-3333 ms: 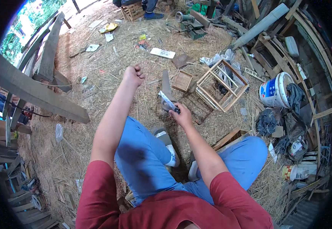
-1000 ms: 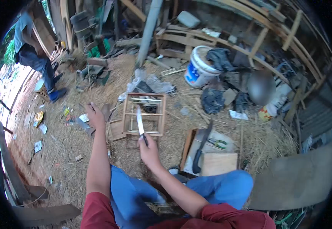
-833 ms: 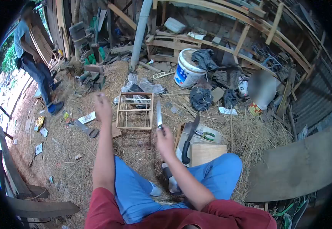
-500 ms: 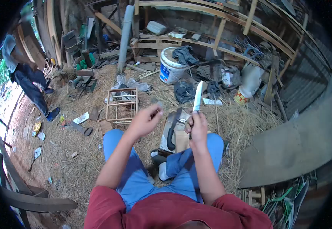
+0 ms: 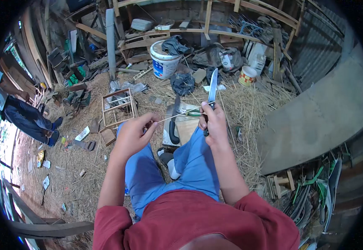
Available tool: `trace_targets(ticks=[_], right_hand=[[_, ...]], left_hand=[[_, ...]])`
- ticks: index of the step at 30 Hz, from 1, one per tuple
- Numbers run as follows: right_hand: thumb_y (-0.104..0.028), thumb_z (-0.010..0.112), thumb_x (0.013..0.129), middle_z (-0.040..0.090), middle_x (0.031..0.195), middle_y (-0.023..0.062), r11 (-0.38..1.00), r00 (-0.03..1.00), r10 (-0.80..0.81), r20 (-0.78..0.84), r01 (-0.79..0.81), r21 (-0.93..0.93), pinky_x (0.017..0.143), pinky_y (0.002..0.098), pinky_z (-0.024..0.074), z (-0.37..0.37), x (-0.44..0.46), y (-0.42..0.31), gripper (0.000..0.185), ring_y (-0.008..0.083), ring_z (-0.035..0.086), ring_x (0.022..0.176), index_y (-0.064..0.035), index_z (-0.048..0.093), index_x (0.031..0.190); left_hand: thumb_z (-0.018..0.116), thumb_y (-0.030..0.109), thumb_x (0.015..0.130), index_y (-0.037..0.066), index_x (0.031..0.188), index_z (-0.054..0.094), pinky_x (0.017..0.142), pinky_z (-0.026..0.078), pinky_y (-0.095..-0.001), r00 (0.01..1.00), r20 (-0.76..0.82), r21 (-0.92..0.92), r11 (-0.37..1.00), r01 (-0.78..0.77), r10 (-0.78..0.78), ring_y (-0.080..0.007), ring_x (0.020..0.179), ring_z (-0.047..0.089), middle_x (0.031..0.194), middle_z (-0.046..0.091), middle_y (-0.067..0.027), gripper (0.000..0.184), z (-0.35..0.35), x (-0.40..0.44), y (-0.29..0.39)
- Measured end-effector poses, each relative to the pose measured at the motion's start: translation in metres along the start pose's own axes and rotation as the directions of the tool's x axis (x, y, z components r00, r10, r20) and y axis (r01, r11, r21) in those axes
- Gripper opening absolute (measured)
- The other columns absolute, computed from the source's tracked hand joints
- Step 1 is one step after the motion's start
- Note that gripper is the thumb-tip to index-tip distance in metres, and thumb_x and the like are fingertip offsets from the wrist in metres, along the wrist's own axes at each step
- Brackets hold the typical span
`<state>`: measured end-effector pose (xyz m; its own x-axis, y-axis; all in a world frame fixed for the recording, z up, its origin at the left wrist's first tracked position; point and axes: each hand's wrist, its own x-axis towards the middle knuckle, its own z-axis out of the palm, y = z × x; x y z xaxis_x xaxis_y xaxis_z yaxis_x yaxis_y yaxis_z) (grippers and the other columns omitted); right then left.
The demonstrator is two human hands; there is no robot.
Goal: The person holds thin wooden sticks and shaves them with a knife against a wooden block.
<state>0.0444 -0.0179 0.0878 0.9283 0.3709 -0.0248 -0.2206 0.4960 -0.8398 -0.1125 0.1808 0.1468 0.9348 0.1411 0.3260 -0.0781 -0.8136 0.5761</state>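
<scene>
The left hand [image 5: 134, 134] is pinching a thin wooden strip [image 5: 174, 117], which is spanning across to the right hand [image 5: 215, 125]; that hand is gripping a black-handled knife [image 5: 213, 86], blade upward. The strip is looking light, springy and snappable, probably needing gentle pinching near its ends.

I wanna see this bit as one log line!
left hand: holds thin strip; right hand: grips knife; wooden frame: beyond left hand
</scene>
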Motion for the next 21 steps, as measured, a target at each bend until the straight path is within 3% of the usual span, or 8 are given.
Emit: trace_targets(ticks=[4, 10, 12, 13, 20, 21], right_hand=[[-0.02, 0.066, 0.098, 0.06, 0.081, 0.0042, 0.995, 0.998, 0.044, 0.046, -0.048, 0.09, 0.04, 0.026, 0.0336, -0.016, -0.02, -0.021, 0.019, 0.0079, 0.044, 0.044, -0.0056, 0.055, 0.095], [-0.019, 0.065, 0.099, 0.064, 0.083, 0.0067, 0.992, 0.996, 0.02, 0.081, -0.03, 0.126, 0.04, 0.0253, 0.0337, -0.04, -0.047, -0.042, 0.018, 0.0072, 0.044, 0.044, -0.004, 0.057, 0.094], [-0.019, 0.065, 0.1, 0.065, 0.084, 0.007, 0.996, 0.996, -0.056, 0.069, 0.051, 0.072, 0.04, 0.0249, 0.0335, -0.046, -0.054, -0.05, 0.017, 0.0068, 0.043, 0.043, -0.0036, 0.058, 0.096], [-0.019, 0.065, 0.1, 0.065, 0.084, 0.007, 0.996, 0.996, -0.066, 0.064, 0.062, 0.07, 0.04, 0.0249, 0.0335, -0.05, -0.055, -0.053, 0.017, 0.0068, 0.043, 0.043, -0.0036, 0.058, 0.096], [-0.017, 0.064, 0.1, 0.051, 0.065, -0.0015, 0.99, 0.99, -0.139, 0.018, 0.138, 0.033, 0.041, 0.0231, 0.034, -0.054, -0.075, -0.071, 0.014, 0.0052, 0.042, 0.043, -0.0046, 0.059, 0.098], [-0.018, 0.064, 0.101, 0.048, 0.062, -0.0029, 0.989, 0.989, -0.145, 0.029, 0.144, 0.023, 0.041, 0.023, 0.0341, -0.055, -0.076, -0.073, 0.014, 0.005, 0.042, 0.043, -0.0049, 0.059, 0.098]], left_hand=[[0.067, 0.016, 0.092, 0.008, 0.1, 0.067, 0.061, 0.049, -0.0388, 0.999, -0.019, 0.075, 0.996, 0.049, -0.048, -0.029, 0.068, 0.066, 0.078, 0.068, -0.0125, 0.011, -0.011, -0.017, 0.03], [0.068, 0.011, 0.091, 0.005, 0.095, 0.066, 0.057, 0.046, -0.0377, 0.986, -0.14, 0.034, 0.996, -0.088, 0.091, -0.0264, 0.063, 0.062, 0.077, 0.066, -0.0113, 0.007, -0.007, -0.035, 0.031], [0.065, 0.002, 0.091, -0.001, 0.093, 0.061, 0.058, 0.041, -0.0292, 0.992, -0.121, 0.009, 0.999, -0.046, 0.047, -0.0144, 0.061, 0.051, 0.074, 0.059, -0.0093, 0.006, -0.009, -0.037, 0.03], [0.064, 0.001, 0.092, -0.002, 0.092, 0.06, 0.058, 0.04, -0.0279, 0.992, -0.122, -0.008, 0.999, -0.036, 0.035, -0.0125, 0.061, 0.049, 0.072, 0.057, -0.0083, 0.005, -0.011, -0.036, 0.033], [0.066, 0.002, 0.091, 0.0, 0.091, 0.062, 0.054, 0.036, -0.027, 0.991, -0.11, -0.031, 0.997, -0.074, 0.071, -0.0109, 0.058, 0.046, 0.07, 0.055, -0.0053, 0.005, 0.003, -0.028, 0.053], [0.067, 0.005, 0.091, 0.002, 0.092, 0.063, 0.056, 0.041, -0.0302, 0.993, -0.093, -0.032, 0.997, -0.075, 0.072, -0.0173, 0.059, 0.053, 0.074, 0.061, -0.0079, 0.005, 0.007, -0.028, 0.056]])
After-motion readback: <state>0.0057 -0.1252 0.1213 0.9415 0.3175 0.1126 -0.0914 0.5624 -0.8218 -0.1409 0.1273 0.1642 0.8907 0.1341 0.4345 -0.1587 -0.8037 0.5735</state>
